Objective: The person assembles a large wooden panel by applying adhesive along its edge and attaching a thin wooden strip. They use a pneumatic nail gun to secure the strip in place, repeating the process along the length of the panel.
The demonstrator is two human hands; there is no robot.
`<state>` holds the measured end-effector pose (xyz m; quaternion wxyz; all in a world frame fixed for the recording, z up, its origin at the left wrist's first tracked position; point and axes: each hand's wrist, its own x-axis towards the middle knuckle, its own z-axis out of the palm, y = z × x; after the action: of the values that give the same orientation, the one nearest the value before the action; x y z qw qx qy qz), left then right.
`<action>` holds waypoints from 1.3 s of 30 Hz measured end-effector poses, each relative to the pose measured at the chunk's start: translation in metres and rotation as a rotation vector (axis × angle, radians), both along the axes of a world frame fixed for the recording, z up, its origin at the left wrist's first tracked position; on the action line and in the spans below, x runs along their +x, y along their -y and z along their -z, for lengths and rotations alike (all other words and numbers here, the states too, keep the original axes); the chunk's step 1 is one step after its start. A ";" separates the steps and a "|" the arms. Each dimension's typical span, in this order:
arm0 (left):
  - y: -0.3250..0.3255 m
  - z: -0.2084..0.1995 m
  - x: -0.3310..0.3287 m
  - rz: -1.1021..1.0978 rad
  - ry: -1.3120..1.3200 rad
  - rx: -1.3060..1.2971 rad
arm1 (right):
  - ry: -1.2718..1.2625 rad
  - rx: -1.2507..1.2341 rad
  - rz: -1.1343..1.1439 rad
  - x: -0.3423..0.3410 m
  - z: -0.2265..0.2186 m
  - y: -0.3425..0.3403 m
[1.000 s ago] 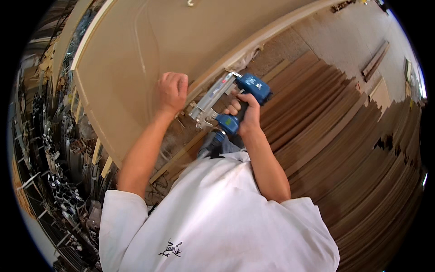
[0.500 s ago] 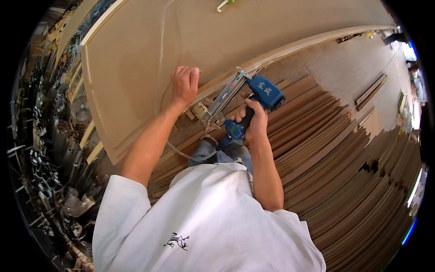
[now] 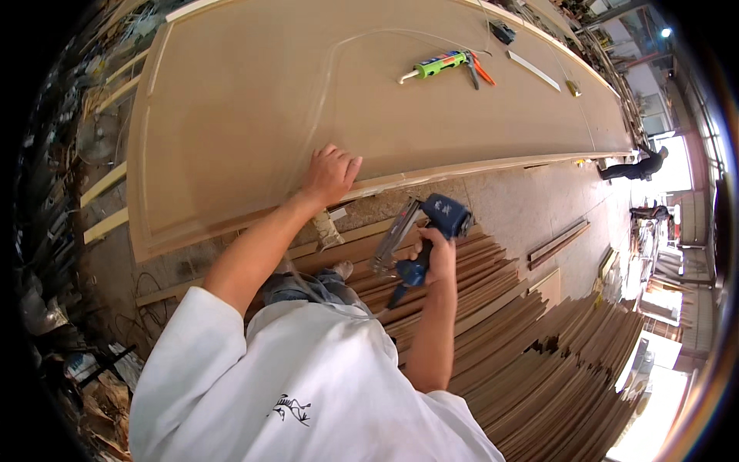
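Observation:
In my right hand is a blue pneumatic nail gun, the fingers wrapped round its dark handle. Its long metal magazine lies to the left of the grip, and the tool is above the floor, just off the panel's near edge. My left hand is over the near edge of a large brown panel, fingers loosely bent and thumb apart. Nothing shows in that hand; its palm is hidden. A clear air hose curves across the panel.
A caulking gun with a green tube, a pale strip and a dark tool lie on the panel. Long brown boards are stacked at right. Scrap crowds the left. Another person stands far right.
My view has swung so that more of the panel and the workshop show. The nail gun is lower in view, farther from the panel edge; my left hand's fingers look looser.

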<state>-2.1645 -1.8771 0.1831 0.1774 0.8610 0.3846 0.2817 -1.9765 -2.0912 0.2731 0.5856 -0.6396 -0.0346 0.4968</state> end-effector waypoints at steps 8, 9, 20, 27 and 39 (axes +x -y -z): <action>0.000 -0.005 0.004 0.048 0.135 0.062 | 0.574 -0.236 -0.580 0.018 -0.011 -0.053; 0.002 -0.003 0.002 0.035 0.127 0.036 | 0.627 -0.248 -0.606 0.013 -0.027 -0.061; -0.006 -0.006 0.004 0.075 0.048 -0.011 | 0.303 0.121 -0.060 -0.008 -0.046 -0.056; -0.008 -0.003 0.004 0.037 0.051 -0.050 | 0.268 -0.075 0.023 -0.038 0.011 -0.016; -0.013 0.013 -0.010 0.089 0.126 -0.050 | 0.170 0.066 0.492 -0.053 -0.026 0.102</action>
<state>-2.1741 -1.8644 0.1698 0.2353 0.8530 0.3408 0.3175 -2.0295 -2.1935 0.2996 0.7042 -0.6490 0.0569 0.2823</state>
